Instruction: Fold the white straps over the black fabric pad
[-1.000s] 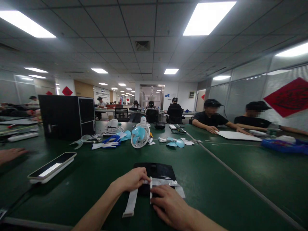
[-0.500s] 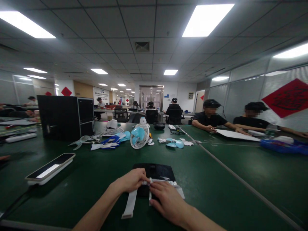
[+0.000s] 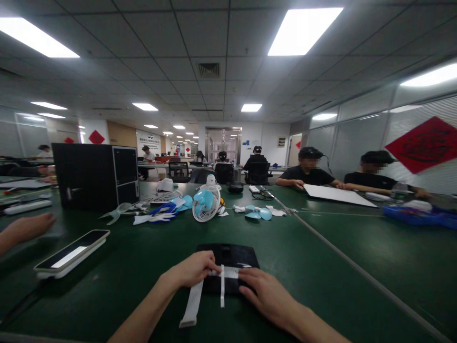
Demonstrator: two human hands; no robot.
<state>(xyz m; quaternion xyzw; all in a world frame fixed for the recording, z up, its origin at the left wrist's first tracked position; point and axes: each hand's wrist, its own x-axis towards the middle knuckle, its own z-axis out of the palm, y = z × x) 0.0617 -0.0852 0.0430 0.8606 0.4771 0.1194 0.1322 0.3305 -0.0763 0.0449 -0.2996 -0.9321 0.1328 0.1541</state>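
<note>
On the green table lies a flat black panel (image 3: 228, 251), crossed by a white strip (image 3: 231, 272). A narrow white strip (image 3: 223, 293) runs across the panel and past its near edge. My left hand (image 3: 195, 267) has its fingers curled and the index fingertip pressed on the crosswise strip; whether the other fingers grip anything is hidden. From beneath this hand a wide white ribbon (image 3: 193, 302) hangs toward me, with a thicker end. My right hand (image 3: 267, 290) rests on the panel's right side, fingers stretched out over the strip's right end.
A phone on a white block (image 3: 73, 253) sits left, with a cable. A black computer case (image 3: 89, 176) stands behind it. Fan parts, gloves (image 3: 157, 214) and a small fan (image 3: 206, 204) lie ahead. Another person's hand (image 3: 30, 228) reaches in left. Two co-workers sit right, near a white board (image 3: 337, 196).
My right hand has slid right, uncovering the narrow strip and part of the crosswise one. My left hand stays in place. A co-worker's hand has come in at left; the white board has shifted.
</note>
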